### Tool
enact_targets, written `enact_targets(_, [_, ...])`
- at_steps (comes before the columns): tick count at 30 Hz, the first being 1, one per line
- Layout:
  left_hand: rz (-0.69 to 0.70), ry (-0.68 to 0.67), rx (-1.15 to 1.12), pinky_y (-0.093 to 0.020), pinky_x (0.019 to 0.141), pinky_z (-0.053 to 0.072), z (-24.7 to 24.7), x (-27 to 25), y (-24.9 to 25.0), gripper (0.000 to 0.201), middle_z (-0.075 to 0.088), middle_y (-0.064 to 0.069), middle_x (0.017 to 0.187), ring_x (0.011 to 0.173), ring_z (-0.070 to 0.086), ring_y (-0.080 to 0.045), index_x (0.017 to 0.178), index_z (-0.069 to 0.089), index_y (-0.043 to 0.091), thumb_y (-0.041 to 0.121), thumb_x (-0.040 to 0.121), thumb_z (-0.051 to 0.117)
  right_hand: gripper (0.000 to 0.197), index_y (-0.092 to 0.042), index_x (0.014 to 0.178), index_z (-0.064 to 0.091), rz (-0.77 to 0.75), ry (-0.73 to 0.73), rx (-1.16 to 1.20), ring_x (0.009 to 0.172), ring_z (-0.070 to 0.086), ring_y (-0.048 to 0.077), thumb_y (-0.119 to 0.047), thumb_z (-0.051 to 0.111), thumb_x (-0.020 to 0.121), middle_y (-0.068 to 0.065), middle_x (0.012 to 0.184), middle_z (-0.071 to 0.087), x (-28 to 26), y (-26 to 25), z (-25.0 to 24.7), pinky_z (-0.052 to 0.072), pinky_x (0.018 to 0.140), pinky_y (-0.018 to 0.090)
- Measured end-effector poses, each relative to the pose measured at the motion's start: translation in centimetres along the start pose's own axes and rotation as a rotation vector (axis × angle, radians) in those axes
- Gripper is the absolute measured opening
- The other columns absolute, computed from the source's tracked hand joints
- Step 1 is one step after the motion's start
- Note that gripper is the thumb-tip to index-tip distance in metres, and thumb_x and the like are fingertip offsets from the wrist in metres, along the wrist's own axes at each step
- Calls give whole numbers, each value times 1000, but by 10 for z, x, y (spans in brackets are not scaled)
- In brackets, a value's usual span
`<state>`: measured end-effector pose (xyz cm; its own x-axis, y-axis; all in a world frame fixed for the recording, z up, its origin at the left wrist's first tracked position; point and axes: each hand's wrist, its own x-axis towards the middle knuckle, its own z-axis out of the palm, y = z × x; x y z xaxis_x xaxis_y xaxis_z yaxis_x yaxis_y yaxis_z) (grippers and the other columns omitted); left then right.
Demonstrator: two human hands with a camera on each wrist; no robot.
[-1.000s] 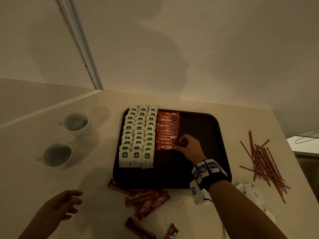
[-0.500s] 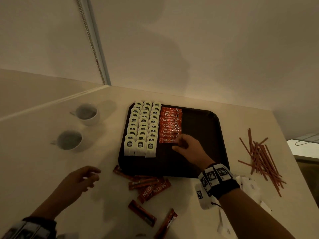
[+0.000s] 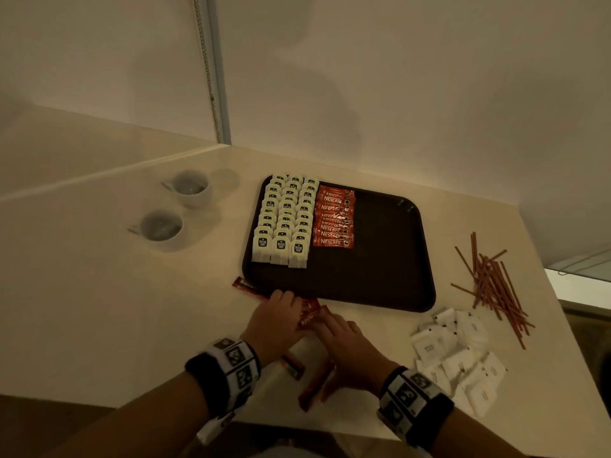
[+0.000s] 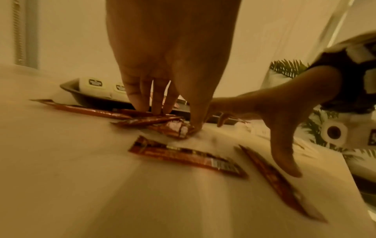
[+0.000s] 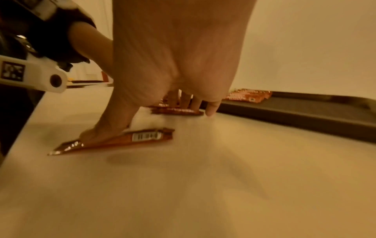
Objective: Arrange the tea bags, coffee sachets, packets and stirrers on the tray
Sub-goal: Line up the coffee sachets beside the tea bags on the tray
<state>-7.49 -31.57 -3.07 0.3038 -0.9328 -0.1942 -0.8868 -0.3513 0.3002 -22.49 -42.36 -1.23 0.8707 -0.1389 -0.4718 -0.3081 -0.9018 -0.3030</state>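
Observation:
A dark brown tray (image 3: 380, 276) holds three columns of white tea bags (image 3: 284, 223) on its left side, with a column of red coffee sachets (image 3: 334, 219) beside them. Loose red sachets (image 3: 309, 314) lie on the counter in front of the tray. My left hand (image 3: 284, 305) presses straight fingers (image 4: 138, 103) on several of them, its thumb on a crumpled sachet end (image 4: 175, 130). My right hand (image 3: 337, 345) is spread beside it, thumb pressing one sachet (image 5: 126, 140), fingertips on another (image 5: 179, 111). Brown stirrers (image 3: 492, 285) and white packets (image 3: 456, 352) lie on the counter at the right.
Two white cups (image 3: 162, 226) (image 3: 191, 188) stand on the counter left of the tray. A wall runs close behind the tray. The counter edge is just below my wrists, and another edge lies right of the stirrers.
My right hand has left the sachet column on the tray and come down onto the loose sachets on the counter. My left hand has moved right to meet it there.

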Motion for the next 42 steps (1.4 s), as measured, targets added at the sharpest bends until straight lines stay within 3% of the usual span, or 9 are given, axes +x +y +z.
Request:
enact_targets(2, [-31,-11,66,-32,75,51,3,-1,3,38,63,-7,104,93,57,-23,110,61,11,40,85,59,120,-26,149,8,50,65,23,143,7,18,-65,75,58,-3,156,6,5,-1,8,9,117,37])
enact_targets(7, [-71,31,142,-32,95,41,8,0,4,31,45,-7,129,118,43,-23,128,42,14,22,99,35,101,-29,149,15,139,143,67,140,14,18,-59,69,69,-5,155,14,17,5,11,17,113,40])
enact_targets(13, [-112,-48,61,-34,101,35,13,2,2,56,42,-7,133,120,42,-23,134,35,14,47,91,52,59,-23,147,21,181,172,38,133,26,24,-44,42,96,2,149,26,16,7,18,22,109,41])
enact_targets(21, [-107,-108,62,-47,113,13,3,-4,-3,41,39,-3,130,121,38,-22,130,36,16,40,97,38,35,-16,131,40,146,140,55,118,39,20,-30,40,99,6,136,39,23,7,23,35,102,32])
enact_targets(27, [-51,59,-435,-22,83,41,-31,-8,-13,9,46,2,106,89,46,-9,106,41,19,17,97,43,29,-19,124,48,173,99,269,112,46,14,-30,45,98,2,131,45,15,15,-5,40,99,25])
enact_targets(31, [-166,216,-893,-33,83,53,-64,-1,-20,15,62,-3,104,90,61,-15,108,53,13,18,94,55,21,-18,116,53,199,257,558,98,53,12,-21,51,96,-1,110,54,6,17,-51,43,82,18])
enact_targets(34, [-216,165,-1113,-29,75,52,-94,12,-13,34,66,0,90,82,63,-12,103,60,15,38,81,72,8,-23,99,56,100,401,822,74,55,5,-17,55,93,-5,86,57,7,3,-90,44,64,16])
enact_targets(37, [-178,97,-1226,-20,61,43,-111,25,2,27,59,8,69,61,54,-4,102,61,14,35,86,65,6,-20,94,62,9,531,928,74,61,4,-16,60,90,-4,86,63,17,-12,-119,51,66,18])
enact_targets(42, [-183,116,-1654,-25,64,49,-125,41,10,32,64,-11,101,84,60,-20,121,58,11,28,93,55,24,-8,104,63,-21,661,1080,84,68,8,-7,69,81,6,97,70,28,-26,-146,53,68,16])
